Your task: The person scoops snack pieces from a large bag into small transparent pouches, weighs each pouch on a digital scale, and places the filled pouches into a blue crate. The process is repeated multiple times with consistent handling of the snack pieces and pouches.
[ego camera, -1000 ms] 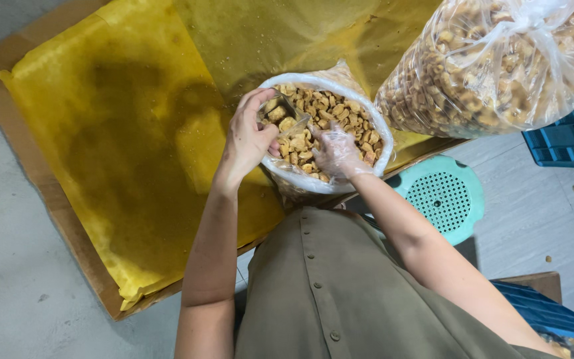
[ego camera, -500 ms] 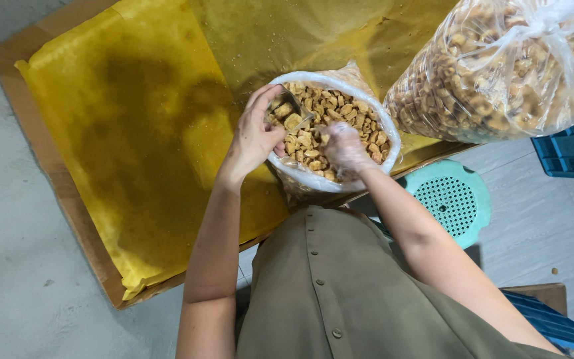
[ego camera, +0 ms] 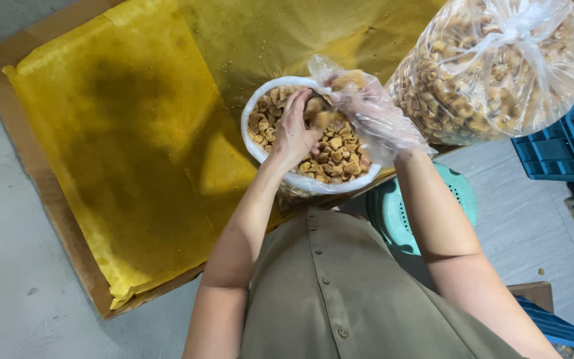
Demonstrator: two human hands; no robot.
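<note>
An open white-rimmed bag (ego camera: 260, 151) full of brown fried snack pieces (ego camera: 337, 157) sits at the near edge of a table covered with yellow oily paper (ego camera: 134, 133). My left hand (ego camera: 293, 129) is bare and rests on the pieces inside the bag, fingers curled toward my other hand. My right hand (ego camera: 360, 106), wrapped in a clear plastic glove, hovers just above the bag and holds a clump of the snack pieces. The two hands touch over the bag's middle.
A large tied clear bag (ego camera: 493, 66) of the same snacks stands to the right on the table. A teal plastic stool (ego camera: 393, 213) is under the table edge. Blue crates (ego camera: 553, 149) sit at the right. The floor (ego camera: 8, 279) is grey concrete.
My right hand has lifted out of the bag with snack pieces in its glove. My left hand has moved from the bag's rim onto the pieces, toward the right hand.
</note>
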